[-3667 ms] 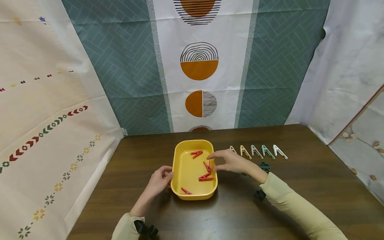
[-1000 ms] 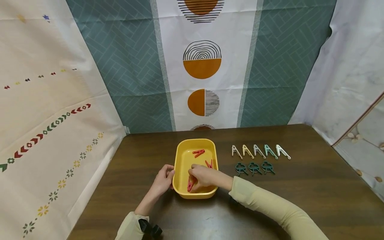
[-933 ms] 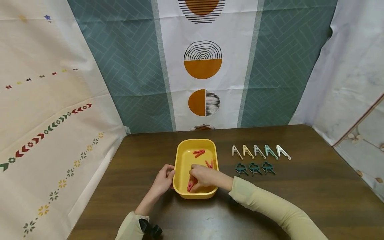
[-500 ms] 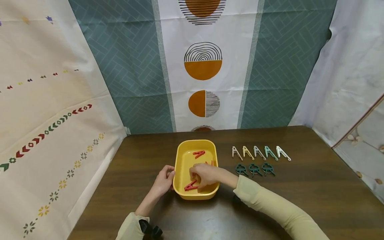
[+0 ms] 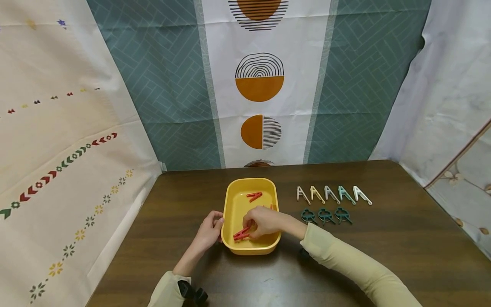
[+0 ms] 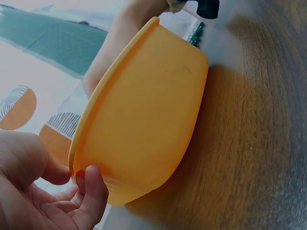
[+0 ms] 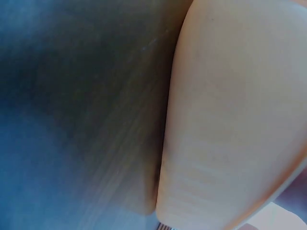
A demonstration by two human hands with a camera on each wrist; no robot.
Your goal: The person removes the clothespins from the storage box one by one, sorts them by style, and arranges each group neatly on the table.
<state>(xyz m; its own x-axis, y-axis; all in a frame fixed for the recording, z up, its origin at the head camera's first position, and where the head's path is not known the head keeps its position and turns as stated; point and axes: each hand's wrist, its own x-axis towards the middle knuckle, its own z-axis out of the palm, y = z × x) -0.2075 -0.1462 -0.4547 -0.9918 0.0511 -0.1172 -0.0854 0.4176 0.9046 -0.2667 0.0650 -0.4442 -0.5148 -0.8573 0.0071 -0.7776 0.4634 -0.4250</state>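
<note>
In the head view, my left hand (image 5: 209, 230) grips the left rim of a yellow plastic tub (image 5: 235, 200). The left wrist view has the thumb at that rim and the fingertips (image 6: 96, 184) against the outer wall. My right hand (image 5: 264, 221) reaches over the tub's right side and pinches a red clothespin (image 5: 241, 234) close above the tub floor. Toward the back of the tub lies another red clothespin (image 5: 254, 195). Red tips (image 5: 271, 207) poke out behind the right hand, which hides the rest. The right wrist view has only the tub's outer wall (image 7: 230, 110), no fingers.
Right of the tub, several A-shaped clothespins (image 5: 330, 194) in white, yellow, grey and green stand in a row on the dark wooden table (image 5: 184, 192). Three dark green round clips (image 5: 326, 216) lie in a row in front of them. Fabric hangs behind the table and at both sides.
The right hand came from above the tub's right rim down into it. A red clothespin has shifted left and forward, lay loose half a second ago, and is now pinched. The left hand stays at the rim.
</note>
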